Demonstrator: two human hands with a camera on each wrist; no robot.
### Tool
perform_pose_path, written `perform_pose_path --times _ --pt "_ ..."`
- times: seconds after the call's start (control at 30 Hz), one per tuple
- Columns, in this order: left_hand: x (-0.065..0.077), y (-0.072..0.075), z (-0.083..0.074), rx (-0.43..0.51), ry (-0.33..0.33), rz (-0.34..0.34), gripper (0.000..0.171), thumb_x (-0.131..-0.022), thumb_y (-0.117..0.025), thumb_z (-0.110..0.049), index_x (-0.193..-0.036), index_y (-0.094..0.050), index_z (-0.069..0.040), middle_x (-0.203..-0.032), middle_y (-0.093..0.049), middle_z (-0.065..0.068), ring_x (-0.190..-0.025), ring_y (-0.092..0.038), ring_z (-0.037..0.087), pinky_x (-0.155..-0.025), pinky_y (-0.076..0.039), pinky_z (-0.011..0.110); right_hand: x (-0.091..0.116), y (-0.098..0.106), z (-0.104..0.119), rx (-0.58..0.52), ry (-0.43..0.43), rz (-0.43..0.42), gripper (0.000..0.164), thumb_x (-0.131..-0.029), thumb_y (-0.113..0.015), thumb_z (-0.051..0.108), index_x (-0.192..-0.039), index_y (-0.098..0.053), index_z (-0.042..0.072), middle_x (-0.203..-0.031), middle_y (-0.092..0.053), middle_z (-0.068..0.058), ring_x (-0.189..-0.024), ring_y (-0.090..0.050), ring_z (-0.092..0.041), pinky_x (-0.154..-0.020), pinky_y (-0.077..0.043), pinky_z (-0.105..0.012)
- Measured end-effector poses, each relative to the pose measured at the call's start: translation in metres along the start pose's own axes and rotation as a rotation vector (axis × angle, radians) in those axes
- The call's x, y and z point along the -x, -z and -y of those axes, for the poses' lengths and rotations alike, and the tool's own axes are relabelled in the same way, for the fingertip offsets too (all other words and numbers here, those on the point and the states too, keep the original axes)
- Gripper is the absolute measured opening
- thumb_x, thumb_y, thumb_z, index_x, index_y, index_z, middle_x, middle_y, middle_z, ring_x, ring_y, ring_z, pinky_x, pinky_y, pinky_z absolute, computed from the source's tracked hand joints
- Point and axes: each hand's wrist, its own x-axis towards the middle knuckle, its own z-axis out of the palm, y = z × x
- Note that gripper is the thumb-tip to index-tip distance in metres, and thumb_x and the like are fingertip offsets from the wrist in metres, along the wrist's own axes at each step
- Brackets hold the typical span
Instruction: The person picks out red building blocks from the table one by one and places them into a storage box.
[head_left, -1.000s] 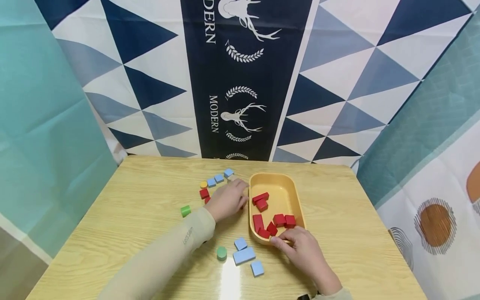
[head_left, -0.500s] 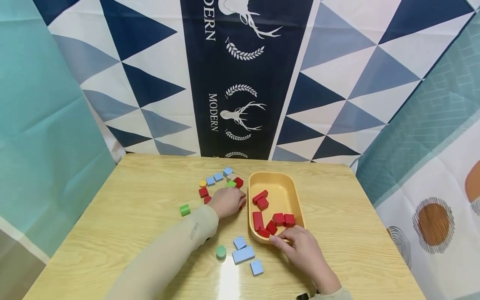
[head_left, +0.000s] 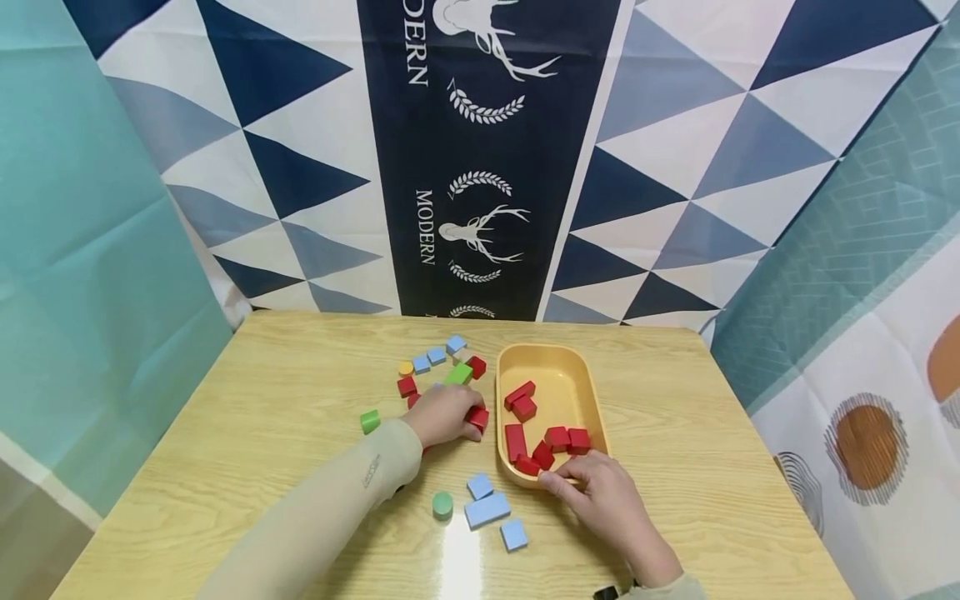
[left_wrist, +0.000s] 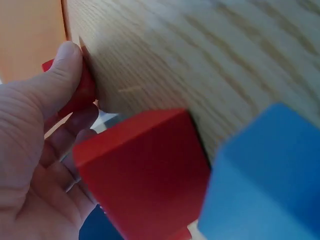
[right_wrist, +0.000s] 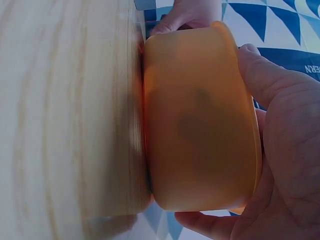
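Note:
My left hand (head_left: 444, 415) pinches a red block (head_left: 477, 417) between thumb and fingers, just left of the yellow plastic box (head_left: 558, 358). In the left wrist view the thumb lies over that held red block (left_wrist: 84, 94). Closer to that camera are another red block (left_wrist: 145, 175) and a blue block (left_wrist: 267, 175). My right hand (head_left: 603, 504) grips the near right corner of the box, thumb at the rim. Several red blocks (head_left: 516, 442) lie inside the box. The right wrist view shows the box wall (right_wrist: 200, 125) with my right hand (right_wrist: 295, 140) around it.
Beyond my left hand lie a light green block (head_left: 459, 374), a red block (head_left: 477, 367), several blue blocks (head_left: 437, 355) and a yellow disc (head_left: 406, 367). Farther left is a green block (head_left: 370, 421). Nearer me stand a green cylinder (head_left: 442, 505) and a long blue block (head_left: 487, 510).
My left hand has drawn back toward me from the far blocks, uncovering the light green block, and a red block now shows in its fingers. The right hand stays on the box.

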Motion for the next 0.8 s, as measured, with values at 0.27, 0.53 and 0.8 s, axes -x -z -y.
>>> perform_pose_path --times 0.27,0.53,0.8 --pt "0.005 0.026 -0.016 0.093 0.112 -0.22 0.045 -0.085 -0.075 -0.045 -0.119 -0.067 -0.016 -0.106 -0.066 -0.001 -0.092 -0.057 0.014 -0.081 -0.055 0.035 0.0 -0.003 -0.001 -0.003 -0.014 -0.001 0.021 -0.083 -0.075 0.05 -0.07 -0.071 0.035 -0.07 -0.055 0.024 -0.07 -0.046 -0.003 -0.06 -0.044 -0.03" --pt "-0.015 0.026 -0.042 0.122 0.066 -0.209 0.048 -0.092 -0.063 -0.052 -0.124 -0.064 -0.016 -0.115 -0.064 0.001 -0.098 -0.057 0.013 -0.087 -0.055 0.038 -0.001 -0.004 -0.001 0.0 0.018 -0.004 0.021 -0.085 -0.074 0.049 -0.071 -0.073 0.033 -0.071 -0.058 0.024 -0.071 -0.048 -0.002 -0.06 -0.046 -0.029" --pt "-0.043 0.017 -0.014 -0.073 0.251 -0.206 0.036 -0.103 -0.048 -0.019 -0.135 -0.056 -0.006 -0.132 -0.057 0.009 -0.116 -0.053 0.021 -0.079 -0.058 0.04 0.002 -0.001 -0.002 0.005 0.009 -0.016 0.02 -0.084 -0.074 0.049 -0.071 -0.072 0.034 -0.071 -0.056 0.024 -0.07 -0.046 -0.002 -0.059 -0.044 -0.029"
